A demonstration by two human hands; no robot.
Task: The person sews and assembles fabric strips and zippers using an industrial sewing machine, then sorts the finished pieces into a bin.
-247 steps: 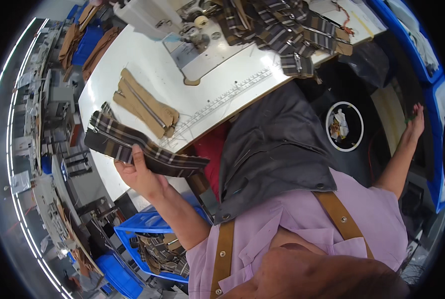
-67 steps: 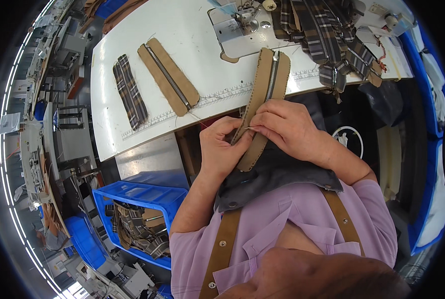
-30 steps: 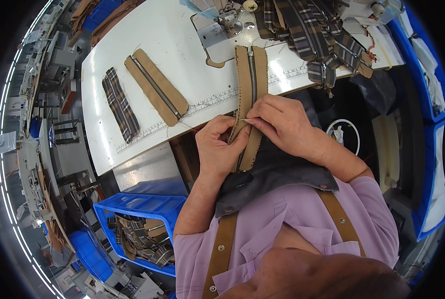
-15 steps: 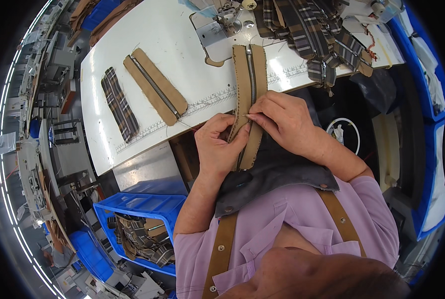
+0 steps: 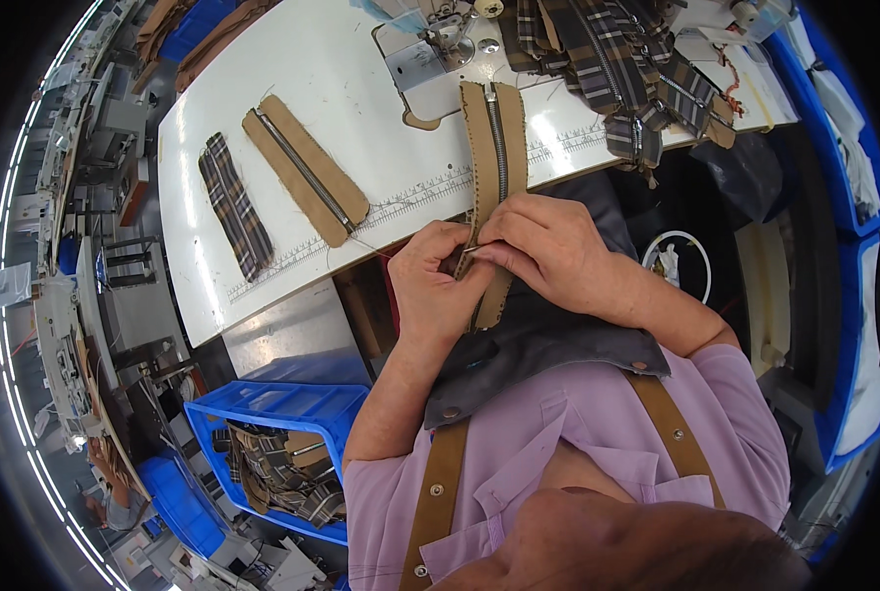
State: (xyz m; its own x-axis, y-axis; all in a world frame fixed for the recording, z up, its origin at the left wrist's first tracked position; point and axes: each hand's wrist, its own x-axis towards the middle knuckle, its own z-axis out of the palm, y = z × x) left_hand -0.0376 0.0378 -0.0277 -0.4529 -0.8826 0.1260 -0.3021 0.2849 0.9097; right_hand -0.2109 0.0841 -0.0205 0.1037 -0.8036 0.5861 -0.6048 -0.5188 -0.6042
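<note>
Tan strip (image 5: 494, 153), dark-edged, metal-zippered; left fingers (image 5: 444, 237) pinch it, right fingers (image 5: 519, 225) closed against it

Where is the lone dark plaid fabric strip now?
In the head view, this dark plaid strip lies at left on the white tabletop, left of a tan fabric strip with metal zipper.

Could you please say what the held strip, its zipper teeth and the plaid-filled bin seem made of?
Tan strip: seemingly matte fabric, as it bends softly. Zipper teeth: probably metal, from their grey glint. Blue bin: likely plastic, rigid with a soft sheen.
</note>
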